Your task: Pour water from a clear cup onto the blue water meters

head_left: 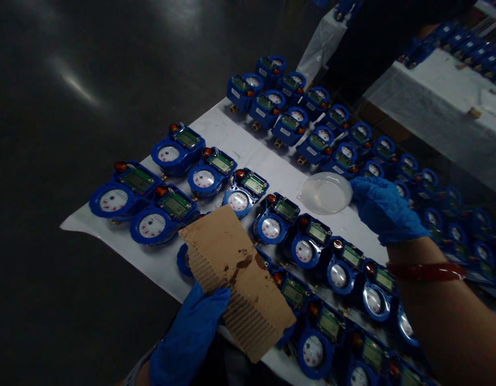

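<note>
The left hand (187, 338) clamps the cardboard (240, 284) at its eight o'clock edge, perhaps to avoid the brown stain (244, 262); apart from it, the right hand (386, 210) pinches the clear cup (327, 194), toward two o'clock, perhaps for steadying; blue meters (287, 127) surround both.

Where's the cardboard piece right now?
In the head view, the cardboard piece is at lower middle, gripped at its left edge by the left hand, partly hiding some of the near-side blue meters.
</note>
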A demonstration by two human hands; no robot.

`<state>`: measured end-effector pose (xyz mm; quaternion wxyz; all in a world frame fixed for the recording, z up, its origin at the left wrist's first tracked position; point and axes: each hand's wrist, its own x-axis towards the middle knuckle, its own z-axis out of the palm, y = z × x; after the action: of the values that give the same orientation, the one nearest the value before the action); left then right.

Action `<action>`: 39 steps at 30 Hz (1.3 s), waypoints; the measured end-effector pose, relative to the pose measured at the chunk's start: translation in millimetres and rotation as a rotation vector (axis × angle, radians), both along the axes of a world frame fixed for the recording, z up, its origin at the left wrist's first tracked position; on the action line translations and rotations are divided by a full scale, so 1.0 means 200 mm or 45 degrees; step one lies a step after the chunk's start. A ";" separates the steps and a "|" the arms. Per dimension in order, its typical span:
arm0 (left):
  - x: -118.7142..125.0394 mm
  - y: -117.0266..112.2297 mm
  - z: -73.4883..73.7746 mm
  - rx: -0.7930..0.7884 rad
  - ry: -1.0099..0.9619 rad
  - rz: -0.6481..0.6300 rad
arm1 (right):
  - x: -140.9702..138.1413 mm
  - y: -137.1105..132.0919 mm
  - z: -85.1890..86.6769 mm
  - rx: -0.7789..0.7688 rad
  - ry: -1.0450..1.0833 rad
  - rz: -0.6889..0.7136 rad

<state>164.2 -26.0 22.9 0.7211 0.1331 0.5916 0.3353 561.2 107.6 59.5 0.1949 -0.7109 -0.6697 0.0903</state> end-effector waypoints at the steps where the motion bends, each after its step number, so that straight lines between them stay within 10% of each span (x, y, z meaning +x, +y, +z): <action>1: 0.00 0.00 0.00 -0.010 0.002 -0.005 | 0.00 0.00 0.00 0.002 0.001 -0.002; 39: 0.01 0.01 0.00 -0.032 -0.066 -0.012 | 0.13 0.04 0.02 0.071 -0.357 0.474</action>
<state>165.3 -24.6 23.7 0.7394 0.1181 0.5762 0.3277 587.0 114.7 63.3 0.0997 -0.5752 -0.8119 0.0066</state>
